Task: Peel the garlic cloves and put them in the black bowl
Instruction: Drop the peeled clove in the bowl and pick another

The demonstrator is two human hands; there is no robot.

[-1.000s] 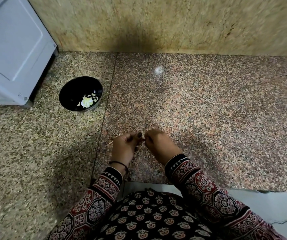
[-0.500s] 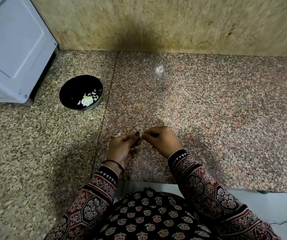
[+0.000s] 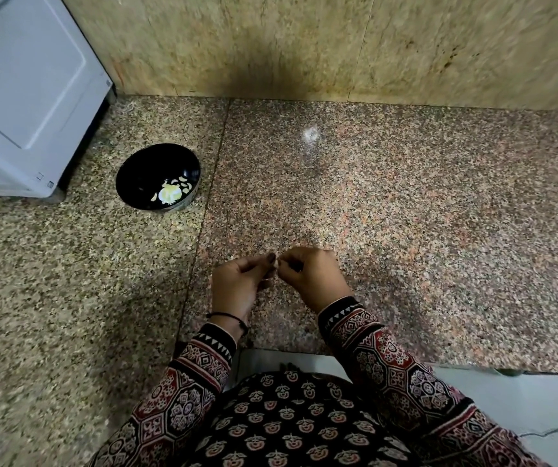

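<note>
My left hand [image 3: 237, 286] and my right hand [image 3: 311, 278] meet fingertip to fingertip over the granite counter, both pinching a small pale garlic clove [image 3: 277, 262], which the fingers mostly hide. The black bowl [image 3: 143, 173] stands to the upper left of my hands, well apart from them. Several pale peeled cloves [image 3: 171, 192] lie near its front right inner wall.
A white appliance [image 3: 25, 96] stands at the far left, close to the bowl. A beige stone wall [image 3: 304, 45] backs the counter [image 3: 405, 214]. The counter's front edge [image 3: 473, 369] runs just below my wrists, with pale floor beyond.
Both hands have shifted slightly away from my body, still pinching the clove together. The bowl has not moved.
</note>
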